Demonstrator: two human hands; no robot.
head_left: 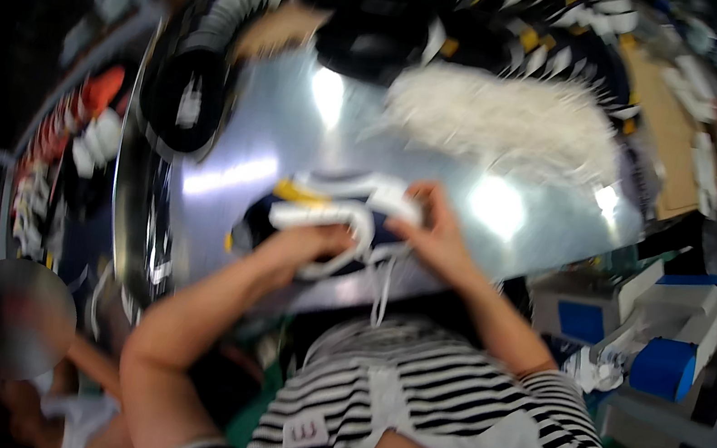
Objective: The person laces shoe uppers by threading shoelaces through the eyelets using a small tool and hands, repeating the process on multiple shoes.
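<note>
Over the near part of the shiny metal table point(243, 134) I hold a navy, white and yellow sewn fabric piece point(340, 189); blur hides its exact kind. A thin white strap or cord point(381, 290) hangs from its near side. My left hand point(309, 246) is closed on the piece's near left part, with its fingertips inside a curved white band. At the right end my right hand point(437, 235) grips the white edge, its thumb and fingers on either side.
A heap of white, stringy material point(506, 121) lies farther back. Nested stacks of dark and white pieces point(377, 29) line the far edge, with another stack point(188, 99) at left. Blue-and-grey equipment point(664, 368) stands at right. Another person's arm point(96, 366) shows at lower left.
</note>
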